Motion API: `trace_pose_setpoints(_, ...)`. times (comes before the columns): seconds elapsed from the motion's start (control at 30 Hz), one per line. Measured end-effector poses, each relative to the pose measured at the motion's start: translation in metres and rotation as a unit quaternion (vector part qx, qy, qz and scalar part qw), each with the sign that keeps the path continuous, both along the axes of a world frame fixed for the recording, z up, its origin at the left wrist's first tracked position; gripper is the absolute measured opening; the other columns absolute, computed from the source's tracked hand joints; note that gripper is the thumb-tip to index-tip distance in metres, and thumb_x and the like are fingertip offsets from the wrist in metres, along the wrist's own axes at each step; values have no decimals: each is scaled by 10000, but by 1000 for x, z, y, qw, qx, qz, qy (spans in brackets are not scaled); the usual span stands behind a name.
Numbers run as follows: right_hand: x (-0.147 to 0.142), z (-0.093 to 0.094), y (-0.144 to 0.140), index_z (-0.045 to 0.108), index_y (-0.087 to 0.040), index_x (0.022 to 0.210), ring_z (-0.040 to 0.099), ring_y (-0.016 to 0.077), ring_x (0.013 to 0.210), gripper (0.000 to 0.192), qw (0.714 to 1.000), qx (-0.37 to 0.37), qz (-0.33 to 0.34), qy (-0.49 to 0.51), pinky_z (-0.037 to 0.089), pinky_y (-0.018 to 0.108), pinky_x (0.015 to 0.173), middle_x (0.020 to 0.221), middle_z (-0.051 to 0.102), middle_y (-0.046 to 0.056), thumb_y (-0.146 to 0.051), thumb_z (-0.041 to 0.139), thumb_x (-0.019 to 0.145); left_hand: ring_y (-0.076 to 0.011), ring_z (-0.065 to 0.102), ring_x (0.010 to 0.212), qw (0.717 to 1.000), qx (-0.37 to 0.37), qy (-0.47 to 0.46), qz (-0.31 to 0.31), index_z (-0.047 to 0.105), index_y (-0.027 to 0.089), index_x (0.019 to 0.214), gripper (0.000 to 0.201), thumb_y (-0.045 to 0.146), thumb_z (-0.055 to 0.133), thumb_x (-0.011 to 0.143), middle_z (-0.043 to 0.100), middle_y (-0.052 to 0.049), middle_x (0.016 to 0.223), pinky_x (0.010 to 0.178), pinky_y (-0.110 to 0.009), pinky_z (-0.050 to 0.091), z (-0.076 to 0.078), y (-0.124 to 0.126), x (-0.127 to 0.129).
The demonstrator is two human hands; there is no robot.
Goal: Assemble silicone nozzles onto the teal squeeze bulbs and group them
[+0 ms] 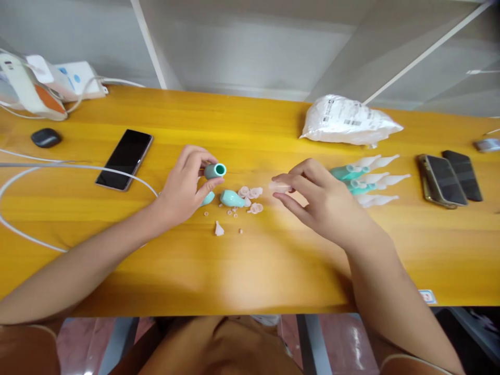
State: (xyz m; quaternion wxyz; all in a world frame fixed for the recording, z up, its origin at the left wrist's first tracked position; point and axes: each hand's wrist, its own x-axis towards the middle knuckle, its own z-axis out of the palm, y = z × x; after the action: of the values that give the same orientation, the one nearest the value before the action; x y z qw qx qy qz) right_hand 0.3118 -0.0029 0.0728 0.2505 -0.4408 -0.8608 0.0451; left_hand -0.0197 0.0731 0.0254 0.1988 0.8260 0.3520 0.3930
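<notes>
My left hand is closed around a hollow teal bulb, its round opening turned toward the right. Pinched in the fingers of my right hand is a small translucent plastic piece, apart from the bulb. Between the hands another teal bulb lies on the table, and a further one is partly hidden under my left hand. Pale funnel-shaped pieces and several tiny rings lie around them. A single funnel-shaped piece sits closer to me.
Right of my right hand lie several teal bulbs with white tapered tips. Behind them is a white plastic package. Phones lie far right, another phone left, near a white cable and a black mouse-like object.
</notes>
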Motion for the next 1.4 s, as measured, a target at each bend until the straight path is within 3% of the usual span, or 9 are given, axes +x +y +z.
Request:
trace_pose_setpoints(0.23, -2, -12, -1, 756, -201, 1291, 688, 208, 777, 263, 985, -91, -13, -148, 527, 364, 729, 1110, 671, 97, -283, 541, 1165, -375, 579, 1393, 982, 40, 182, 20, 735, 234, 1249, 178, 338, 676, 1117, 722, -131, 1346, 1246, -603, 490, 10, -9, 9)
trace_pose_setpoints(0.47, -10, -21, 3, 749, -166, 1300, 730, 247, 832, 336, 966, -143, -12, -213, 550, 388, 773, 1145, 692, 126, -323, 474, 1188, -372, 566, 1337, 972, -17, 232, 42, 687, 196, 1322, 250, 278, 655, 1088, 757, -139, 1277, 1199, -567, 509, 7, -2, 8)
trace_pose_setpoints(0.63, -5, -15, -1, 697, -188, 1351, 771, 278, 902, 272, 975, -149, -10, -166, 601, 429, 833, 1233, 724, 139, -308, 541, 1162, -388, 581, 1363, 952, -9, 295, 78, 610, 142, 1389, 343, 279, 616, 1074, 713, -184, 1366, 1160, -533, 536, 37, -9, 2)
trace_pose_setpoints(0.73, -3, -4, -6, 676, -193, 1361, 779, 290, 921, 269, 981, -135, -24, -135, 608, 446, 831, 1300, 729, 148, -337, 580, 1155, -383, 660, 1223, 920, 16, 379, 101, 666, 132, 1204, 222, 300, 561, 1103, 722, -178, 1199, 1087, -520, 556, 59, -19, -7)
trace_pose_setpoints(0.87, -24, 6, -6, 701, -198, 1272, 754, 311, 1034, 201, 994, -65, -32, -79, 591, 454, 883, 1245, 756, 147, -324, 595, 1158, -396, 703, 1119, 880, -21, 473, 24, 709, 152, 1114, 337, 480, 740, 1047, 763, -143, 1084, 960, -488, 575, 61, -29, -12)
trace_pose_setpoints(0.97, -56, 1, 0, 729, -195, 1228, 700, 341, 1126, 171, 994, -26, 18, -100, 530, 482, 952, 1168, 798, 139, -315, 644, 1141, -396, 709, 1158, 871, -27, 491, 12, 690, 103, 1290, 388, 368, 795, 1027, 787, -170, 1158, 929, -454, 567, 48, -31, -8)
trace_pose_setpoints(1.07, -82, -9, 6, 719, -193, 1255, 640, 358, 1312, 177, 990, -17, 47, -135, 436, 485, 962, 1204, 816, 127, -300, 707, 1115, -381, 713, 1128, 870, -13, 493, 6, 698, 94, 1277, 290, 269, 743, 1050, 792, -169, 1139, 898, -437, 556, 46, -31, -6)
trace_pose_setpoints(1.27, -97, -18, 13, 672, -190, 1162, 640, 348, 1330, 94, 989, -21, 41, -141, 369, 479, 994, 1225, 803, 154, -181, 690, 1071, -375, 665, 1094, 886, 36, 460, 47, 758, 142, 1142, 213, 322, 656, 1089, 714, -140, 1044, 991, -478, 559, 84, -24, -32)
trace_pose_setpoints(1.4, -88, 4, 14, 641, -215, 1204, 702, 327, 1212, 249, 997, -31, 41, -53, 451, 475, 1016, 1266, 765, 134, -147, 715, 976, -340, 635, 1110, 905, -11, 411, 111, 789, 170, 1131, 183, 267, 665, 1039, 620, -124, 1153, 1058, -478, 543, 89, -4, -57)
